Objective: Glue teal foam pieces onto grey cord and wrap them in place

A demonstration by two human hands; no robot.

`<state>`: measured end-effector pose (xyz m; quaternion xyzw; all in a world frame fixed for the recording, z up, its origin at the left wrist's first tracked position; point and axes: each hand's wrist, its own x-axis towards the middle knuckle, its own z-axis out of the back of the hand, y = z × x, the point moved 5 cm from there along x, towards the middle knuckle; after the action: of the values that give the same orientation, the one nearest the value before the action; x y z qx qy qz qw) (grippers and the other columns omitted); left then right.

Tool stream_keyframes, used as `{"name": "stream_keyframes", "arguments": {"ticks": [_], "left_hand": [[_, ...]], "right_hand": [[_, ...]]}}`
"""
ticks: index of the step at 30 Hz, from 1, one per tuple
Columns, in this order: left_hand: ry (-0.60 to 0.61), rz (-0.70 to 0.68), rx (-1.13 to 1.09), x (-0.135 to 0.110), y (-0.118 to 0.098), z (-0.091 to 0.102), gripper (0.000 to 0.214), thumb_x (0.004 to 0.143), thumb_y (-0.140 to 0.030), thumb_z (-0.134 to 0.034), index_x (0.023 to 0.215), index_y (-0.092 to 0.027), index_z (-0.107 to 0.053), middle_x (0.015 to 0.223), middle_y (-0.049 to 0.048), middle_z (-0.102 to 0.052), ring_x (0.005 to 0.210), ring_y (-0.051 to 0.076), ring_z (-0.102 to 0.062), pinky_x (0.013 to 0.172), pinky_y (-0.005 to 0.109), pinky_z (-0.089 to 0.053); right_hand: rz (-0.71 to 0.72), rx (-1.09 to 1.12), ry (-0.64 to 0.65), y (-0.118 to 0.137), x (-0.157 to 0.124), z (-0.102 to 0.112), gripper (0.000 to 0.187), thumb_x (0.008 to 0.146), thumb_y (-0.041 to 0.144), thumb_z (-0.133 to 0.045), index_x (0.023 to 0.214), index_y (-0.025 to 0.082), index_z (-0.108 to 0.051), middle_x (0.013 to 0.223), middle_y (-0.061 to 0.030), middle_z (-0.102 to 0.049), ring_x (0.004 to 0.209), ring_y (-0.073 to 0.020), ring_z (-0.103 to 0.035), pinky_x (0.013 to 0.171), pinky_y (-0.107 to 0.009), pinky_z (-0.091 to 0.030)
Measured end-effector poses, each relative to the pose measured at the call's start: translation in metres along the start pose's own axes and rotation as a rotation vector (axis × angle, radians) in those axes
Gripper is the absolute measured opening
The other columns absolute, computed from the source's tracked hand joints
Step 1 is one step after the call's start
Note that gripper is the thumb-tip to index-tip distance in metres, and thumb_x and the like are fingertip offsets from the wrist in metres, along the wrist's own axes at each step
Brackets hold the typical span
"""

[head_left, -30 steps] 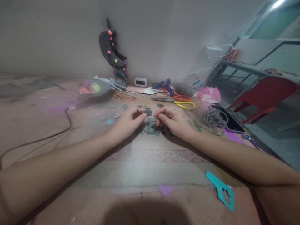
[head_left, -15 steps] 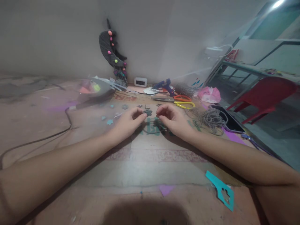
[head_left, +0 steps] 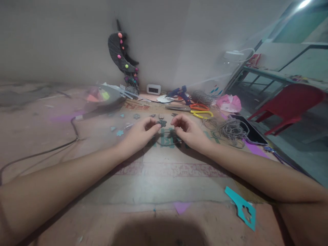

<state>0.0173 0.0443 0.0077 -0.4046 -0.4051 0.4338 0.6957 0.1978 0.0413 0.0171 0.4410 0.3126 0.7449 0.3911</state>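
Between its thumb and index finger, my left hand (head_left: 143, 133) pinches a small dark grey-green flower (head_left: 162, 123). My right hand (head_left: 188, 131) is just to the right of it, a short gap away, with fingers curled and the thumb close to the fingertips; whatever it may hold is too small to make out. Below both hands a thin grey strand (head_left: 166, 145) curves over the printed cardboard (head_left: 164, 186). Teal flower cutouts (head_left: 120, 133) and small grey pieces lie left of my left hand.
Orange-and-yellow-handled scissors (head_left: 202, 112), a blue glue gun (head_left: 179, 93) and a white digital clock (head_left: 153, 89) lie toward the wall. Tangled grey yarn (head_left: 232, 129) rests by a phone (head_left: 252, 131) at right. A teal foam scrap (head_left: 243, 208) lies near front. A decorated dark crescent (head_left: 115, 51) leans behind.
My right hand has shifted very slightly to the right. My left hand keeps its pinch on the flower in nearly the same place.
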Motion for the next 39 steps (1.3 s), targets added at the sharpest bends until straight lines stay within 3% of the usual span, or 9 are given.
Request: {"name": "stream_keyframes", "arguments": {"ticks": [17,24,32,39], "left_hand": [[0.026,0.006,0.015,-0.001,0.001,-0.001,0.02,0.093,-0.04,-0.057,0.087,-0.02,-0.057,0.083,-0.0004,-0.06,0.078,0.018,-0.056,0.074,0.032,-0.041],[0.019,0.007,0.018,-0.001,0.0,0.0,0.02,0.092,-0.04,-0.057,0.086,-0.021,-0.057,0.08,-0.0007,-0.059,0.076,0.018,-0.056,0.071,0.032,-0.042],[0.016,-0.007,0.019,-0.001,-0.002,-0.001,0.019,0.091,-0.038,-0.058,0.084,-0.021,-0.057,0.081,-0.0002,-0.059,0.076,0.018,-0.055,0.072,0.032,-0.041],[0.029,-0.028,0.022,-0.001,0.0,-0.001,0.019,0.093,-0.038,-0.057,0.087,-0.021,-0.058,0.085,0.0003,-0.06,0.081,0.018,-0.056,0.074,0.032,-0.041]], "right_hand": [[0.031,-0.061,0.019,0.003,-0.002,0.003,0.018,0.081,0.01,-0.045,0.087,0.021,-0.058,0.082,-0.0004,-0.05,0.078,-0.0167,-0.048,0.072,-0.032,-0.038],[-0.048,0.039,0.047,0.0,-0.002,-0.003,0.013,0.09,0.02,-0.053,0.101,0.021,-0.057,0.087,0.0003,-0.057,0.068,-0.0132,-0.048,0.062,-0.029,-0.038],[-0.075,0.12,0.091,0.004,-0.002,-0.006,0.014,0.09,0.019,-0.053,0.103,0.021,-0.057,0.073,0.0041,-0.055,0.062,-0.0121,-0.048,0.059,-0.028,-0.039],[-0.076,0.164,0.074,0.002,-0.001,-0.008,0.02,0.085,0.019,-0.059,0.105,0.021,-0.058,0.084,0.0004,-0.06,0.071,-0.0131,-0.055,0.064,-0.028,-0.044]]}}
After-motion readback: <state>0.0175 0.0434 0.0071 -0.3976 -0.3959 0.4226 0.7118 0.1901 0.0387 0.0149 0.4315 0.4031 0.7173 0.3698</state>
